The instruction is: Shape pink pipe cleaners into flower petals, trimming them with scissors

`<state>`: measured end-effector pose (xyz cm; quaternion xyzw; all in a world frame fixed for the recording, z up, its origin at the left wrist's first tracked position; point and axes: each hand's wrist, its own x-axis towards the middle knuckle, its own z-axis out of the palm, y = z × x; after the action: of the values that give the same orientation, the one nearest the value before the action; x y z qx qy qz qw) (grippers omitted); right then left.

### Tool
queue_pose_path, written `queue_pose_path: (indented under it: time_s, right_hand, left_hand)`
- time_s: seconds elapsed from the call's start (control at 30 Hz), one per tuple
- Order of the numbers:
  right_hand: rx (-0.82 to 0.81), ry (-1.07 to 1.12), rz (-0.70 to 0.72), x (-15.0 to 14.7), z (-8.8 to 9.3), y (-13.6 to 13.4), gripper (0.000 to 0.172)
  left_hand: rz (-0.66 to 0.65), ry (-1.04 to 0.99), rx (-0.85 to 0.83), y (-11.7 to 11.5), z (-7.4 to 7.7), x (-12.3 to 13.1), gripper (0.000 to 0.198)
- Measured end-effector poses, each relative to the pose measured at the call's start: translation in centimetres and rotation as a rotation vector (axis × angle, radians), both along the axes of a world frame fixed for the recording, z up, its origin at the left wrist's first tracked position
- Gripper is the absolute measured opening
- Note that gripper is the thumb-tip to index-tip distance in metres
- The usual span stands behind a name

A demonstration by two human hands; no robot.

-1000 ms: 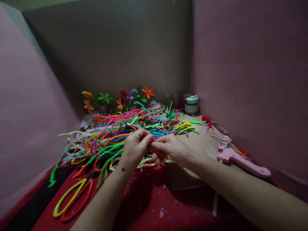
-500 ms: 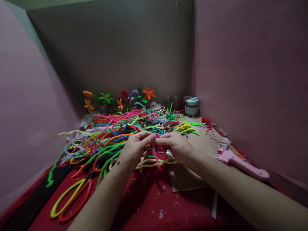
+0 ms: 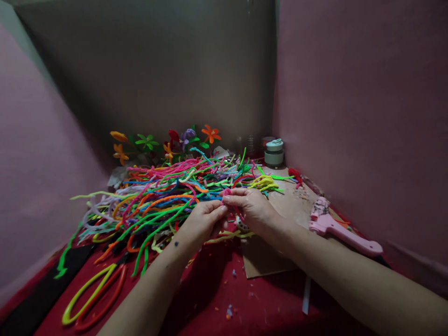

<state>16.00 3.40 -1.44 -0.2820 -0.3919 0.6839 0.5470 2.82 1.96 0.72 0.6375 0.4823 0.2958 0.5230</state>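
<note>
A pink pipe cleaner [image 3: 227, 192] is pinched between my two hands, bent into a small loop at the top. My right hand [image 3: 254, 207] grips it near the loop with thumb and forefinger. Just below and to the left, my left hand [image 3: 208, 217] closes on the lower part, its fingertips partly hidden. Behind and left of the hands spreads a big heap of many-coloured pipe cleaners [image 3: 164, 186]. A small white dotted thing [image 3: 242, 224] shows under my right hand.
Scissors with yellow and red handles [image 3: 101, 298] lie front left on the red cloth [image 3: 210, 298]. A pink glue gun [image 3: 345, 233] rests at right by a brown board [image 3: 266, 261]. Fuzzy flowers [image 3: 212, 134] and a lidded jar [image 3: 274, 154] stand at the back.
My left hand has shifted down, below the right hand. The pink strand's hanging ends have been drawn up toward the hands. The whole view has swung slightly right.
</note>
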Motion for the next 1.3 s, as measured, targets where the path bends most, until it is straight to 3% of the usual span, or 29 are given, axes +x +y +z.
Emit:
queue_pose_path:
  time_s: [0.23, 0.47, 0.63, 0.73, 0.8, 0.9, 1.07, 1.2, 1.3]
  right_hand:
    - [-0.033, 0.049, 0.047, -0.2, 0.1, 0.1, 0.018]
    - [-0.159, 0.225, 0.008, -0.2, 0.0, 0.6, 0.009]
    - [-0.286, 0.279, -0.080, 0.3, 0.3, 1.0, 0.009]
    - [-0.293, 0.284, -0.090, 0.6, 0.3, 1.3, 0.010]
    - [-0.297, 0.285, -0.088, 0.8, 0.2, 1.4, 0.009]
    - [-0.332, 0.297, -0.061, 0.9, 0.1, 1.6, 0.008]
    - [-0.362, 0.324, -0.021, 0.9, 0.4, 1.4, 0.009]
    - [-0.349, 0.334, -0.001, 0.6, 0.7, 0.9, 0.013]
    - [-0.266, 0.288, 0.041, 0.5, 0.5, 0.7, 0.011]
  left_hand:
    - [-0.077, 0.024, -0.093, 0.0, 0.6, -0.4, 0.032]
    - [-0.099, 0.102, -0.001, 0.2, 0.2, -0.1, 0.031]
    - [-0.146, 0.213, 0.292, -0.3, 0.0, 0.2, 0.017]
    - [-0.242, 0.291, 0.306, -0.2, 0.2, -0.6, 0.011]
    - [-0.189, 0.321, 0.363, 0.0, 0.3, -1.2, 0.010]
    - [-0.041, 0.310, 0.606, 0.5, 0.2, -1.8, 0.013]
    - [-0.180, 0.303, 0.906, 0.7, -0.4, -1.6, 0.018]
    - [-0.144, 0.275, 0.959, 0.3, -0.4, -1.3, 0.016]
    - [-0.092, 0.160, 0.905, 0.1, 0.1, -1.3, 0.012]
